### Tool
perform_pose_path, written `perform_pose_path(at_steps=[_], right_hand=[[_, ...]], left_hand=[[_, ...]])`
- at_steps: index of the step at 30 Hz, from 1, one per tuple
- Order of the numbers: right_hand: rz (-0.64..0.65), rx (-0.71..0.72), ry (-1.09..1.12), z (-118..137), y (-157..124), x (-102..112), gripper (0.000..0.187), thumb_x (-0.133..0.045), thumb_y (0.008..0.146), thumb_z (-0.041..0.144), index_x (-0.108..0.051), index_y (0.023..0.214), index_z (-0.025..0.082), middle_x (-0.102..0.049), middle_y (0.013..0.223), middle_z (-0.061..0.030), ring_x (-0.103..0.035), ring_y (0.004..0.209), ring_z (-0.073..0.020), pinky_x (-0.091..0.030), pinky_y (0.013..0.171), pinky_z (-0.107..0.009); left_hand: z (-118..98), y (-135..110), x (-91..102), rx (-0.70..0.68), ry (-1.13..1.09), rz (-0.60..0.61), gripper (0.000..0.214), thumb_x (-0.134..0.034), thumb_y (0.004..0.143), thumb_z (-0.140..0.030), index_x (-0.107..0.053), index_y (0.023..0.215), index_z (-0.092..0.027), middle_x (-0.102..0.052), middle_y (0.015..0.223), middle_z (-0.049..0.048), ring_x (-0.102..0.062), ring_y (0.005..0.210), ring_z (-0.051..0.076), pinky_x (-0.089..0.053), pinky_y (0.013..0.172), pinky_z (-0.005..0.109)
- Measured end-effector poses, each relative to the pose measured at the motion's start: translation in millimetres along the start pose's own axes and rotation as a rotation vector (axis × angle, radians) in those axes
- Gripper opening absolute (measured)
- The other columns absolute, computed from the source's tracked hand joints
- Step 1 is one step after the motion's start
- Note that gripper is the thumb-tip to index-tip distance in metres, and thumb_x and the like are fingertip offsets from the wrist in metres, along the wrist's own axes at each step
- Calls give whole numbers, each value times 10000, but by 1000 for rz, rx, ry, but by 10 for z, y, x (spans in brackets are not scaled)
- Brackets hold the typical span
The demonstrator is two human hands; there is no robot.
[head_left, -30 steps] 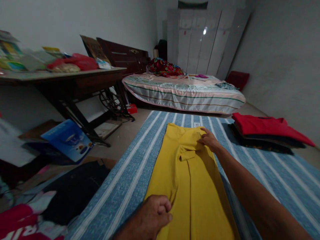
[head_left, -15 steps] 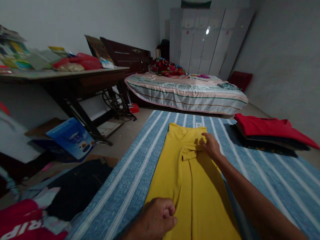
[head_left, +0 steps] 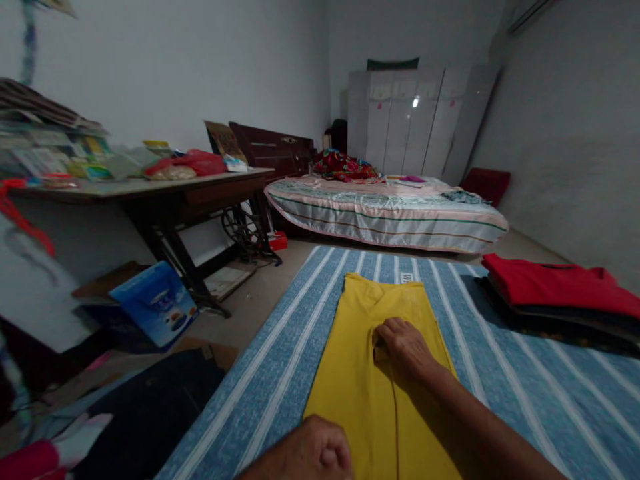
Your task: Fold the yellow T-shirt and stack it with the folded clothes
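A yellow garment [head_left: 345,353] lies folded lengthwise on the blue-and-white striped surface, its narrow end pointing away from me. My right hand [head_left: 403,343] is on its middle, fingers bent closely over a turned-in cuff [head_left: 381,353] that they partly cover. Low in the view my left hand [head_left: 323,448] forms a fist by the garment's left edge, and nothing shows between its fingers. The garment's near end runs out of the picture.
Right of the garment sits a stack of folded clothes with a red one [head_left: 555,287] on top. A sewing-machine table [head_left: 240,179], a blue box [head_left: 155,303] and dark clothes [head_left: 155,407] are at the left. Beyond stands a bed [head_left: 380,223].
My right hand has come back toward me from the garment's far right corner to the cuff at its middle. My left fist stays low by the left edge. The view has tipped upward.
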State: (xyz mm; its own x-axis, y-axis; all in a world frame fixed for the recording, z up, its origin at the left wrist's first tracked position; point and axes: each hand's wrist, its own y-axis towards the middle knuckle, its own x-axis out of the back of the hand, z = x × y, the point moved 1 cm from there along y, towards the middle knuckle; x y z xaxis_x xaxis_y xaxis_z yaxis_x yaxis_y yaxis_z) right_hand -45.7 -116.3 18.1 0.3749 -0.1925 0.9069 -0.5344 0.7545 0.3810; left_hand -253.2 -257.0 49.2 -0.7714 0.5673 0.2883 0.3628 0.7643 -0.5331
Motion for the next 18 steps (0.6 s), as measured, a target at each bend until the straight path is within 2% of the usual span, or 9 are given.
perform_pose_path(at_steps=[2, 3, 5, 7, 9, 10, 12, 14, 18], right_hand=[[-66, -6, 32, -37, -18, -94, 109, -608, 737, 134, -610, 816, 209, -585, 810, -23, -501, 783, -188, -317, 708, -294], [-96, -10, 53, -58, -25, -146, 114, -594, 735, 113, -603, 796, 209, -584, 798, -21, -499, 772, -187, -315, 703, -295], [-144, -17, 103, -100, -34, -240, 148, -554, 737, 66, -584, 759, 209, -578, 770, -15, -492, 743, -182, -312, 689, -295], [-187, -16, 142, -128, -37, -301, 179, -526, 733, 38, -563, 747, 213, -567, 751, -10, -480, 719, -181, -307, 675, -299], [-220, -8, 157, -141, -41, -330, 189, -509, 730, 29, -545, 752, 213, -556, 743, -11, -466, 699, -184, -303, 658, -302], [-238, -4, 158, -142, -44, -336, 190, -501, 729, 27, -535, 751, 213, -552, 740, -14, -458, 689, -185, -302, 649, -304], [-267, 4, 159, -143, -52, -345, 191, -481, 728, 24, -516, 743, 212, -543, 734, -22, -444, 675, -189, -302, 635, -307], [-287, 16, 162, -146, -58, -354, 193, -459, 735, 24, -500, 739, 213, -538, 732, -29, -435, 670, -193, -306, 635, -312], [-301, -3, 220, -167, -70, -375, 168, -444, 770, 52, -493, 781, 212, -541, 759, -38, -458, 700, -196, -325, 656, -321]], left_hand=[[-120, 253, 293, -2, -38, -124, 181, -562, 678, -325, -572, 777, -174, -572, 543, -44, -477, 423, 96, -333, 424, 201], [-204, 423, 481, -24, -32, -253, 134, -563, 677, -282, -578, 746, -169, -554, 521, -46, -488, 435, 103, -323, 424, 200], [-389, 820, 889, -16, 9, -627, 69, -610, 643, -169, -561, 597, -154, -512, 500, -43, -512, 507, 106, -321, 458, 192], [-571, 1258, 1234, 4, 8, -746, 152, -640, 649, -106, -533, 547, -145, -537, 570, -19, -554, 635, 122, -349, 508, 187], [-721, 1679, 1468, 43, -24, -777, 105, -664, 705, -136, -583, 638, -128, -592, 681, 10, -580, 708, 141, -407, 560, 207], [-781, 1868, 1539, 70, -50, -774, 79, -656, 759, -184, -613, 744, -119, -619, 764, 25, -593, 737, 149, -448, 598, 234], [-874, 2190, 1610, 117, -105, -750, 213, -595, 863, -298, -603, 995, -130, -629, 967, 50, -610, 821, 157, -517, 701, 319], [-938, 2429, 1632, 136, -161, -722, 312, -557, 894, -347, -558, 1137, -152, -598, 1110, 73, -608, 921, 181, -528, 781, 385], [-1001, 2701, 1678, 124, -235, -694, 354, -566, 888, -347, -540, 1183, -153, -571, 1179, 93, -592, 993, 209, -516, 829, 413]])
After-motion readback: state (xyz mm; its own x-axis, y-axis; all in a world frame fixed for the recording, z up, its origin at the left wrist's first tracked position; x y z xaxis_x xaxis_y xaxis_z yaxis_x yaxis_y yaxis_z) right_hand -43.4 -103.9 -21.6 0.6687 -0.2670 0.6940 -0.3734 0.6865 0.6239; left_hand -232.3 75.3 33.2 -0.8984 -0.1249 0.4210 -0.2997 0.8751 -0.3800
